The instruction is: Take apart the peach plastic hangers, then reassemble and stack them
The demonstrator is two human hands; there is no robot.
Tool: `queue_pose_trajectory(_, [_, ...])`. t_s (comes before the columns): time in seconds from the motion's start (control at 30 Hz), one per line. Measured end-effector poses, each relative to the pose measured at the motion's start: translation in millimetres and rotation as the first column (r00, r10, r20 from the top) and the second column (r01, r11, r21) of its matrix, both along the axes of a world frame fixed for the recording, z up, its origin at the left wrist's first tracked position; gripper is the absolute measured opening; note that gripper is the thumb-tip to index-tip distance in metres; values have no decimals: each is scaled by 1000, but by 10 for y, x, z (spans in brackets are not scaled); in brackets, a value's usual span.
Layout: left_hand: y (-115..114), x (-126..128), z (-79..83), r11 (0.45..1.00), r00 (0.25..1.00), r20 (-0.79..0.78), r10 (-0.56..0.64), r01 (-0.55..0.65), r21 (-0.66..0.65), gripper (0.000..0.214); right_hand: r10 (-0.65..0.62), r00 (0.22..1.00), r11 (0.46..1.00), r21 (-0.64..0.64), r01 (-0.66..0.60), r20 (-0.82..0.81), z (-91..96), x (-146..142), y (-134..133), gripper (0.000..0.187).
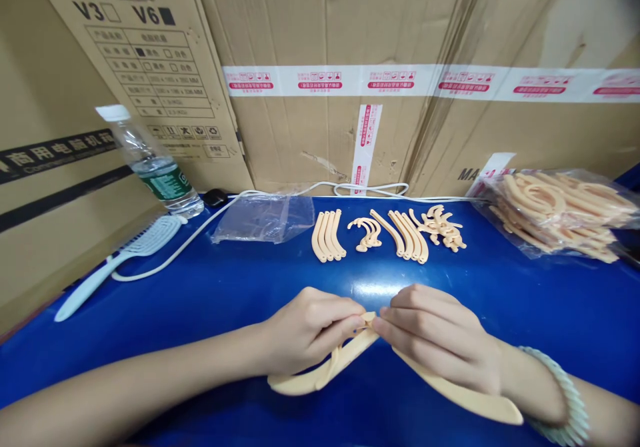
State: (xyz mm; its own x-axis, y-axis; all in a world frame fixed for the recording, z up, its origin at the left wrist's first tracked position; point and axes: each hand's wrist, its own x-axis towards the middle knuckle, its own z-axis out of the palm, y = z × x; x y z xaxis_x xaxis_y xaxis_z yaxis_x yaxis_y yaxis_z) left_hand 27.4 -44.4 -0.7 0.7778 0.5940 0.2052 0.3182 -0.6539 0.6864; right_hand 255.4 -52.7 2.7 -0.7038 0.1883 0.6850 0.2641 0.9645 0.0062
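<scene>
- Left hand [317,330]: thumb and forefinger pinch a curved strip [353,352], whose broad end reaches out below the palm; a thin piece [333,366] lies alongside it.
- Right hand [440,330]: fingers curled over a long strip [470,394], its rounded end jutting out below the wrist; the fingertips nip close to the left ones.
- Between the fingertips: the narrow ends of the parts come together — work on this set appears under way, not finished. The fingers cover the meeting place, so whether the ends have locked cannot be told.
- Blue table [225,294], beyond the hands: loose parts sorted in groups, none touched by either hand and all apparently left to do — four short strips [329,236], a cluster of hooks [370,234], a row of bent strips [407,237] and a heap of small pieces [443,227].
- Right rear: a stuffed bag [529,252], holding more pieces of the same pale colour, seemingly further stock.
- Left rear: a hairbrush [120,259], a flat clear bag [265,219] and a bottle [165,177].
- Background: a white cable [435,199] before cardboard [320,27].
</scene>
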Motion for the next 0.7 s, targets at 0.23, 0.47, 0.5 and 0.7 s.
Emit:
queue_pose_trajectory(0.23, [-8,50,22,993,999,10,41,-40,-107,43,65,996,994,84,-70,62,21,32,-79,28])
queue_pose_trajectory(0.47, [124,88,-128,622,909,316,270,86,-778,37,-480,871,843,-330,425,-104,372,424,313,17])
queue_pose_trajectory(0.5, [169,93,-168,554,852,421,312,197,-809,39,-610,791,722,-438,536,-37,417,567,423,14])
queue_pose_trajectory(0.7, [288,111,-209,447,739,475,478,261,-856,28,-747,611,390,-571,722,263,366,1301,912,44])
